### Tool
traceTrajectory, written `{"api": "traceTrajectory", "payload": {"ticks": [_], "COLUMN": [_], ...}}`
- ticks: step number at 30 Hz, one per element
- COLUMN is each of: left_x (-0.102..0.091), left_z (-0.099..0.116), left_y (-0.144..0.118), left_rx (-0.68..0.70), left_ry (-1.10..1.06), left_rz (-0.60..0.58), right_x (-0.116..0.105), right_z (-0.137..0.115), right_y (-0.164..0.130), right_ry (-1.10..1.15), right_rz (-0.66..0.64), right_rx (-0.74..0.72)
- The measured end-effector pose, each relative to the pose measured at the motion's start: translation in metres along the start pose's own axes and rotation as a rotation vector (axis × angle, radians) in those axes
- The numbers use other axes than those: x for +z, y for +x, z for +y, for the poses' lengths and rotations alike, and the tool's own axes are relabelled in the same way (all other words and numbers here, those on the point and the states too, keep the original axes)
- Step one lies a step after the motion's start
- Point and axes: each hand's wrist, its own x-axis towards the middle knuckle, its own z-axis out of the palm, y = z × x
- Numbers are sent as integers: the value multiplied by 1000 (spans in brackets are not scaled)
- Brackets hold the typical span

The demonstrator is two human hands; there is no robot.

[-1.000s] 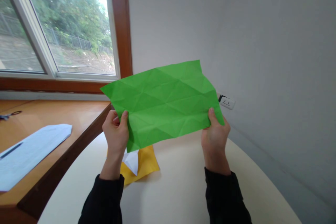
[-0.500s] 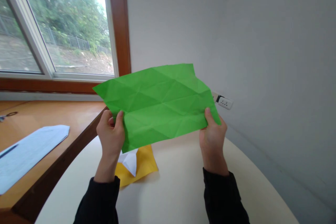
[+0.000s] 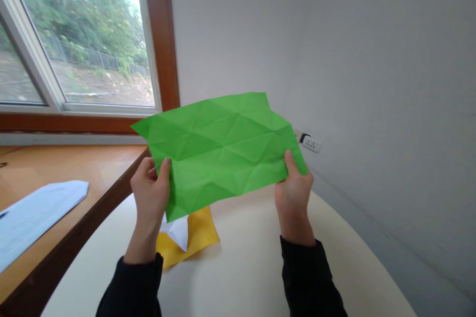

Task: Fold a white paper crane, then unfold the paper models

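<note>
A creased green paper sheet (image 3: 219, 146) is held up in the air, spread flat and facing me. My left hand (image 3: 150, 193) pinches its lower left edge with thumb on the front. Its lower right corner is pinched by my right hand (image 3: 293, 193). Both arms wear dark sleeves. Beneath the sheet, a folded yellow paper (image 3: 197, 237) with a white flap (image 3: 176, 230) lies on the cream round table (image 3: 241, 267).
A wooden desk (image 3: 74, 173) stands at the left with a pale blue paper (image 3: 33, 215) on it. A window (image 3: 74, 34) is behind it. A white wall socket (image 3: 310, 142) sits on the grey wall at the right.
The view has drifted slightly, so the sheet and both hands sit a little further left and lower in frame. The grip on the green sheet is unchanged.
</note>
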Motion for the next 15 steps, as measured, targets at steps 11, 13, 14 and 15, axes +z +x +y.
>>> {"api": "traceTrajectory", "payload": {"ticks": [11, 13, 14, 15], "left_x": [2, 2, 2, 4], "left_z": [10, 4, 0, -3], "left_y": [-5, -7, -9, -10], "left_rx": [-574, -569, -561, -548], "left_ry": [-798, -833, -849, -862], "left_rz": [-560, -616, -642, -664], "right_x": [-5, -6, -6, -6], "right_z": [5, 6, 6, 5], "right_y": [8, 9, 9, 9], "right_ry": [84, 85, 87, 91], "right_rz": [207, 206, 203, 207], "right_rx": [-18, -21, -22, -23]}}
